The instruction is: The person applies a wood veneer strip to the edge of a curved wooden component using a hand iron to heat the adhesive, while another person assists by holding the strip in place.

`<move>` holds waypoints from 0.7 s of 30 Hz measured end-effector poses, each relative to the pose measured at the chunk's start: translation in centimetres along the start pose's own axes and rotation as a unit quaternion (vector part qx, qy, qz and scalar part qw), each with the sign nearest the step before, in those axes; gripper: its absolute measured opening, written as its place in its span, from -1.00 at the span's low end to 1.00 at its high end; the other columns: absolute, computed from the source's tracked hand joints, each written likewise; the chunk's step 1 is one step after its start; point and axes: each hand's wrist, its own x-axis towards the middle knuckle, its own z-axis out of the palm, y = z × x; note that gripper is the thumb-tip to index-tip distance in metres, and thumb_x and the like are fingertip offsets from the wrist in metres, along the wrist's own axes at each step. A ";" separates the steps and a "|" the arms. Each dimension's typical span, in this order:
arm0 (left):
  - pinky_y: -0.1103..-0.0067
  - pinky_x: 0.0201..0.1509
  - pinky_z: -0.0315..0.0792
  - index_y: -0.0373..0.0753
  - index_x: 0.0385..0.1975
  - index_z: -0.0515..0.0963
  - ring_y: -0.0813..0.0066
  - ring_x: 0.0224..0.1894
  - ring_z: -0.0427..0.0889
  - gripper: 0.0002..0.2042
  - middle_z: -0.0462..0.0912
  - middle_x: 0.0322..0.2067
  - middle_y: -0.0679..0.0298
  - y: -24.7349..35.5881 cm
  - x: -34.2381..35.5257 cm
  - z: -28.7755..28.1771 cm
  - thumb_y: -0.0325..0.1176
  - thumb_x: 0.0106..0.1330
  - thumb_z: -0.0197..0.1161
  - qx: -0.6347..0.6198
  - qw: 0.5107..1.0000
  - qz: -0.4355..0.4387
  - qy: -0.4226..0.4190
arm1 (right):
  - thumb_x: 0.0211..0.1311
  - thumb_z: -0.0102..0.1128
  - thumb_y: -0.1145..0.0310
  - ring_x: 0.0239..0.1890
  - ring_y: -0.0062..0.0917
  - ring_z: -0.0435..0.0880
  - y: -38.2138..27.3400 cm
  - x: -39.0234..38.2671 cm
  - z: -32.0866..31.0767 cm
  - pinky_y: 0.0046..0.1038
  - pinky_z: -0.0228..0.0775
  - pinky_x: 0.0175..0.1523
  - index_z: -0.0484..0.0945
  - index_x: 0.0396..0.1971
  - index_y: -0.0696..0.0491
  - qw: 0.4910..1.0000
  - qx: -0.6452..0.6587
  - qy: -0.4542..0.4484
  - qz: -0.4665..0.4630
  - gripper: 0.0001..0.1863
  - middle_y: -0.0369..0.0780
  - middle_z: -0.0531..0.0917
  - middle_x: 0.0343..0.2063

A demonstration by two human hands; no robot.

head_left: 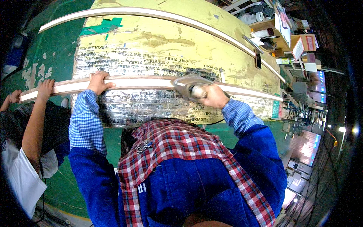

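A long, narrow white strip with brown wood-like edges (143,82) lies across the worktable, running from the far left to the right. My left hand (99,82) is closed over it left of the middle, fingers around the far edge and thumb on the near side. Farther right, my right hand (216,97) grips a grey, metallic-looking hand tool (191,86) held on or just over the strip. Motion smears the tool, so its exact kind cannot be made out. Beneath the strip, the table is covered with shiny printed film (140,104).
A co-worker's hands (46,88) hold the strip's left end. A second long strip (151,13) lies along the far side of the yellow tabletop (159,36). Green tape (102,27) sticks at its left. A dark phone-like object (258,59) and cluttered boxes (281,36) are at right.
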 end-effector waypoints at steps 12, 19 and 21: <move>0.28 0.09 0.04 -0.24 -0.27 0.56 0.28 -0.11 0.42 -0.49 0.57 -0.29 0.24 -0.7 0.0 1.0 0.05 -0.10 0.37 -0.006 0.998 0.034 0.050 | -0.17 0.24 0.21 -0.43 -0.12 0.63 -2.4 4.9 -0.7 -0.28 0.49 -0.24 0.57 -0.41 0.24 0.991 0.108 -0.001 0.078 -0.61 0.10 0.59 -0.52; 0.36 0.03 0.07 -0.22 -0.30 0.56 0.32 -0.16 0.43 -0.51 0.57 -0.36 0.24 -0.8 -0.2 1.4 0.05 -0.12 0.38 -0.013 0.994 0.069 0.088 | -0.20 0.24 0.26 -0.43 -0.11 0.63 -5.5 7.2 -1.5 -0.27 0.50 -0.22 0.57 -0.41 0.26 0.992 0.081 -0.082 0.060 -0.63 0.12 0.59 -0.52; 0.37 0.03 0.07 -0.23 -0.30 0.56 0.32 -0.16 0.43 -0.50 0.57 -0.37 0.23 -1.0 0.0 1.4 0.06 -0.12 0.37 -0.008 0.992 0.079 0.093 | -0.20 0.24 0.27 -0.43 -0.12 0.63 -5.3 7.6 -0.8 -0.27 0.50 -0.22 0.58 -0.43 0.25 0.992 0.093 -0.076 0.040 -0.64 0.11 0.59 -0.52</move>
